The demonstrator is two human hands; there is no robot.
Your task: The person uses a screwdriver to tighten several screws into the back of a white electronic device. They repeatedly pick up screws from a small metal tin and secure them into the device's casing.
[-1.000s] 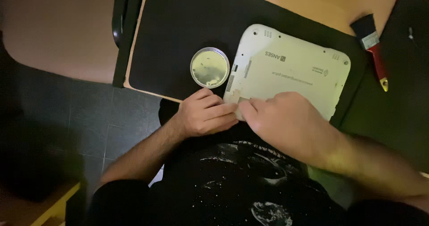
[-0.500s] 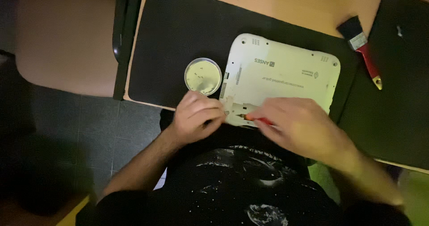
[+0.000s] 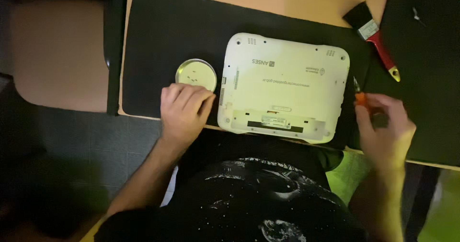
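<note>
Little white laptop [image 3: 285, 86] lies face down, its back cover on.
Left hand [image 3: 184, 112] rests flat beside the small round dish [image 3: 195, 74]; right hand [image 3: 383, 129] grips an orange screwdriver [image 3: 360, 97].

The white laptop base [image 3: 282, 86] filled the middle of the black mat [image 3: 163, 31], so that the left hand [image 3: 184, 110] and the right hand [image 3: 383, 127] were kept to its two sides. On the left, the round dish [image 3: 195, 74] stood just above the fingers, leaving a narrow lane beside the casing; bare mat lay open above and left of it. On the right, the red-handled brush [image 3: 376, 38] lay across the upper corner.
</note>
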